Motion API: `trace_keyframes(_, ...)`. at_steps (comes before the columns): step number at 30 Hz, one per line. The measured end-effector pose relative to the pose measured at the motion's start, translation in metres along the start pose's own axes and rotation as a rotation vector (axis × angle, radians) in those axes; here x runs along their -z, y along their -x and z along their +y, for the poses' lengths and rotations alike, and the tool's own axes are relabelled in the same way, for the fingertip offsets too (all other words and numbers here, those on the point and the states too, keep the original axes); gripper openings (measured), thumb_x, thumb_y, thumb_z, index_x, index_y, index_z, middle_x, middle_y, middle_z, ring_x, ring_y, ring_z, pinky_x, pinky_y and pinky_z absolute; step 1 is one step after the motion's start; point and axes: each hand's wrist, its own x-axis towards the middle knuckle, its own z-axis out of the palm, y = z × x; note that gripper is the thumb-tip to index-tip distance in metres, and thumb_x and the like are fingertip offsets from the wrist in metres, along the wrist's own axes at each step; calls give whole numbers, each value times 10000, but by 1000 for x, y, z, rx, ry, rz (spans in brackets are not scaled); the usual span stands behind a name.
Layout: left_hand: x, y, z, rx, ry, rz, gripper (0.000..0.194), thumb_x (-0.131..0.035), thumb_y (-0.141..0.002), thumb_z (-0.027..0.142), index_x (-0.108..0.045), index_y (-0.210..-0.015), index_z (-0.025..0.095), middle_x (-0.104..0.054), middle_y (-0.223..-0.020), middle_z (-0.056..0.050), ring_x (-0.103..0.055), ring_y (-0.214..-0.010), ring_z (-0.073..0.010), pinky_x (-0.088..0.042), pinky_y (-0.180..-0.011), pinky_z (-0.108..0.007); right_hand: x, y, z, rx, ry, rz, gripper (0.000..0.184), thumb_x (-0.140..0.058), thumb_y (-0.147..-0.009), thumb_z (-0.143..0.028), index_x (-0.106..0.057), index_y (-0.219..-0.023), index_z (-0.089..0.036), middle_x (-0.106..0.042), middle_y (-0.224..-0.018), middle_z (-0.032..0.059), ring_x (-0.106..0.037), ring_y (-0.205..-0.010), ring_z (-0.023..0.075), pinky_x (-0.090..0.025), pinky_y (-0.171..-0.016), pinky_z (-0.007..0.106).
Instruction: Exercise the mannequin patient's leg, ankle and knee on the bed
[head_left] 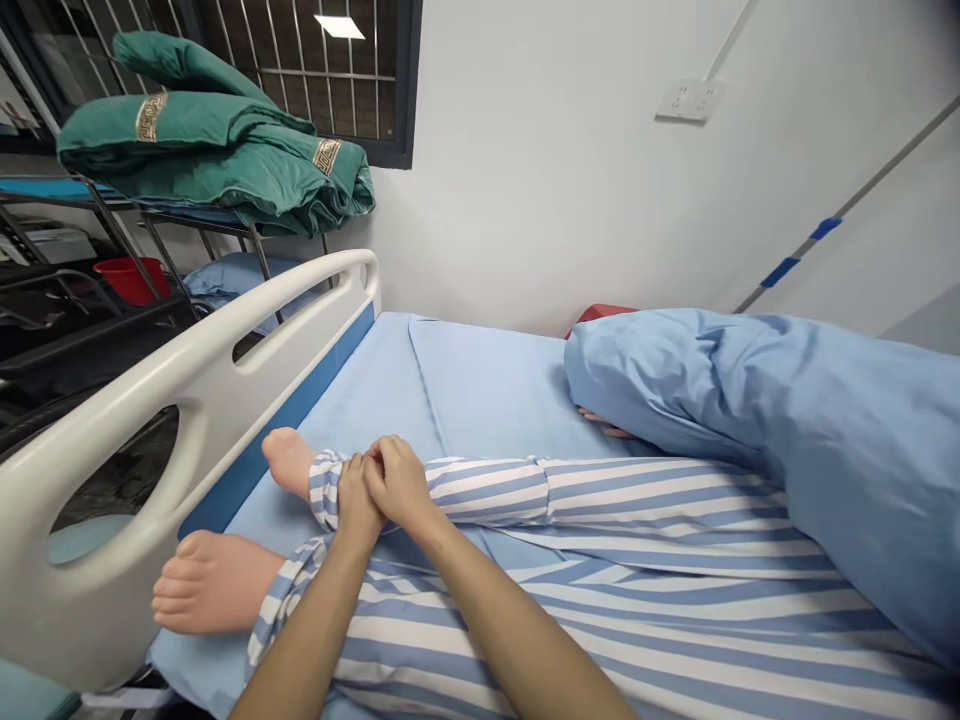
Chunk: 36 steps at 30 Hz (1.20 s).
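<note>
Head view | my left hand (358, 503), right hand (400, 483) half-curled over striped trousers (487, 490); hold: cannot tell | quilt (832, 410) clear of feet (217, 583), trousers still ankle-length

Bare, the left arm (319, 620) was, and the right arm (499, 605) matched it! Both were slim and tapering, while left hand (358, 503) and right hand (400, 482) were ungloved, slender-fingered.

Nursing training room, seemingly: hospital-bed footboard (216, 420), manikin (214, 583) in striped pyjamas (622, 600).
</note>
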Motion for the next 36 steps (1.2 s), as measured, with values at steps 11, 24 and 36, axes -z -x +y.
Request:
trace_keyframes(11,3,3,1,-116,-141,36,253,-388,-801,183,-581,-955,127,-602,-868,-119,-497,-844,-237,-336,-758,-347,-7,-3,12,-172,-291,168,115,-421,-829,-262,-466,-758,-184,-506,-728,-13,-475,-678,115,-369,-651,233)
trace_keyframes(24,9,-29,21,298,817,207,332,-413,-744,354,-361,-464,183,-365,-447,43,-328,-476,-85,-259,-478,-221,10,-9,10,-296,-574,296,390,-360,-855,-391,-323,-524,-187,-311,-487,-55,-313,-485,85,-253,-486,227)
trace_keyframes(36,14,-31,37,342,879,222,335,-408,-740,348,-320,-461,185,-308,-447,50,-294,-487,-79,-231,-482,-226,26,-22,21,-481,-782,110,337,-386,-780,-370,-325,-497,-199,-299,-445,-60,-274,-430,81,-239,-438,227)
